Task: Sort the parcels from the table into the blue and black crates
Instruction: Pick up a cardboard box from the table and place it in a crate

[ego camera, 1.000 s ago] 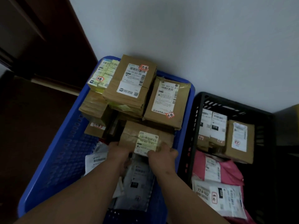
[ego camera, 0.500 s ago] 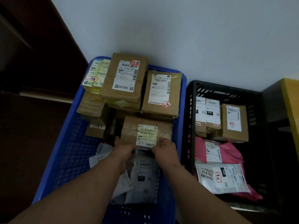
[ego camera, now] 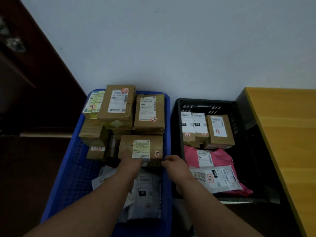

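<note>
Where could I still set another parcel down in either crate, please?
In the blue crate, the bare floor along its left wall, below the stacked boxes. In the black crate, the dark strip along its right wall, beside the pink bag. The blue crate's far end and middle are crowded.

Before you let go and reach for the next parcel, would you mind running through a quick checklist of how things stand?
1. Brown parcel inside the blue crate: ok, it sits near the middle, in front of the stacked boxes.
2. Left hand off the parcel: not ok, it rests on the near edge.
3. Right hand off the parcel: ok, it sits just right of the corner, holding nothing.
4. Parcel lying steady: cannot tell, its underside is hidden.
5. Room left in the black crate: ok, bare space shows on its right side.
6. Table has parcels waiting: cannot tell, only part shows.
</note>
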A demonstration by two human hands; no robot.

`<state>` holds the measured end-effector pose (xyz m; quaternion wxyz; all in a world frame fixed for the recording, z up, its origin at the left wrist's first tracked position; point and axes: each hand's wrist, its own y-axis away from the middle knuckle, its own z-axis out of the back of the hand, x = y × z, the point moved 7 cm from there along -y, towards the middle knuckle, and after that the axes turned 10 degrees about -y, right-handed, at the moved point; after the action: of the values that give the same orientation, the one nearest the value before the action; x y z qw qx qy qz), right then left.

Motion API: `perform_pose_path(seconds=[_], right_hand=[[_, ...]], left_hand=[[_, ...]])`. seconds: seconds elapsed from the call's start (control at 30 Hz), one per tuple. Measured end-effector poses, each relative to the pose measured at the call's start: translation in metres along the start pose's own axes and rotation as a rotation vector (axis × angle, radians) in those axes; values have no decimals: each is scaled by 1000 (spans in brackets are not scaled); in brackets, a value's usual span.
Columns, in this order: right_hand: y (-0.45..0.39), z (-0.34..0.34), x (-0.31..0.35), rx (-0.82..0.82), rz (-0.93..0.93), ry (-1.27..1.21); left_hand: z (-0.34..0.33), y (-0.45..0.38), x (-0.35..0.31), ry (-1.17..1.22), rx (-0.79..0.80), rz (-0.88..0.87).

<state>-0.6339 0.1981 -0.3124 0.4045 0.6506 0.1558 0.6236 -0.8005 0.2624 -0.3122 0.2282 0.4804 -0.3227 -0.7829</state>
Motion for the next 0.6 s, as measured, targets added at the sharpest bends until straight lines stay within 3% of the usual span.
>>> perform_pose_path(seconds=[0.23,0.6], right_hand=[[30,123,14,-49,49,-76],[107,468,-15,-304,108,-270]], left_hand=[[-103,57,-49,-84,40,-91],[-397,205,-127,-237,173,-359]])
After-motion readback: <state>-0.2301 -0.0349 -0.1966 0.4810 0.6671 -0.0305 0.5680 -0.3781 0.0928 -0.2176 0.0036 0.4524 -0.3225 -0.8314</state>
